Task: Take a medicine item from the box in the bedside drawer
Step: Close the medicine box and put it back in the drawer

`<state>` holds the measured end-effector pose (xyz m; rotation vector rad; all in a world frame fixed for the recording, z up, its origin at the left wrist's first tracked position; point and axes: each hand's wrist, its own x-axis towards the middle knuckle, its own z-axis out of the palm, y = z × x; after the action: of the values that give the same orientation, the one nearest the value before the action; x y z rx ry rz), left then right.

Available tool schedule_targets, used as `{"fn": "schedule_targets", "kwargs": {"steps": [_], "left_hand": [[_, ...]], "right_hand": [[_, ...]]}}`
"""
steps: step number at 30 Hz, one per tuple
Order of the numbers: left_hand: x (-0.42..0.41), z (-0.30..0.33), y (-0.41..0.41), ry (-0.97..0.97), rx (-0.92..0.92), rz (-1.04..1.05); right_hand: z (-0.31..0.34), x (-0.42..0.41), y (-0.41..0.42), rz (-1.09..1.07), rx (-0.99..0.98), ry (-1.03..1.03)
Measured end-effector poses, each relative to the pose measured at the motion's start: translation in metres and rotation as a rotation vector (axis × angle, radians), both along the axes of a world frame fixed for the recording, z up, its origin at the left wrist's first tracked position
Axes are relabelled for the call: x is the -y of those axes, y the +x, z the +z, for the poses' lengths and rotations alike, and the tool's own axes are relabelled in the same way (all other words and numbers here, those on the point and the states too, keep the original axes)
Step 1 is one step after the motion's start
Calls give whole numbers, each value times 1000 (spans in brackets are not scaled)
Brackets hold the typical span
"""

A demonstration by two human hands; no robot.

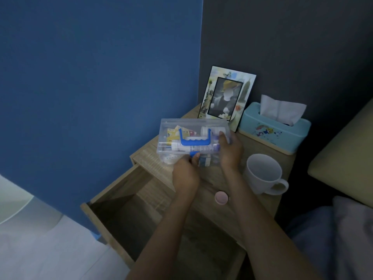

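**Clear box held over the nightstand, drawer open**

A blue wall [96, 77] fills the left of the view and a dark grey wall [282, 37] the right. Below them a wooden nightstand [210, 174] stands beside a bed [343, 154]. Its drawer [125, 209] is pulled far out toward the camera, and its inside is dark.

At the back of the nightstand top a picture frame [226, 93] leans against the grey wall. Just right of it sits a light blue tissue box [272, 132] with a white tissue sticking up. In front of the tissue box stands a white mug [262, 174], handle pointing to the right. A small pink round lid [221, 197] lies near the front edge, between the two forearms.

The box [189, 138], clear plastic with a blue handle [194, 139] on its lid, is over the back left part of the top, in front of the frame; whether it rests on the wood cannot be told. Tubes, a white bottle and yellow packets show through its walls.

The right hand [230, 150] clasps the box's right end, thumb on the lid. The left hand [185, 174] is at the near side, fingers curled at the blue latch [194, 154].
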<state>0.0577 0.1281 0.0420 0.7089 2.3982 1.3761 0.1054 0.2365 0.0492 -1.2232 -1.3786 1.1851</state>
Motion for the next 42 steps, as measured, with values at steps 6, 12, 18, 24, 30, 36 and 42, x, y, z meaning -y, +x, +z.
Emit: {"fn": "schedule_targets", "kwargs": {"steps": [6,12,18,24,30,36,42], "left_hand": [[-5,-6,-5,-11,102,-89],[4,1,-6,37,293,-242],[22,45,-48,-13,-363,160],[5,48,-108,134,-219,146],[-14,32,-118,118,405,-32],[3,47,-115,107,330,-22],[56,76,-112,184,276,-31]], "right_hand": [[2,0,2,4,20,-1],[5,3,4,20,35,6],[9,-11,8,61,20,-83],[21,-36,-1,46,108,-143],[25,-41,-4,195,-27,-520],[31,-22,3,192,-113,-503],[54,40,12,126,-16,-465]]}}
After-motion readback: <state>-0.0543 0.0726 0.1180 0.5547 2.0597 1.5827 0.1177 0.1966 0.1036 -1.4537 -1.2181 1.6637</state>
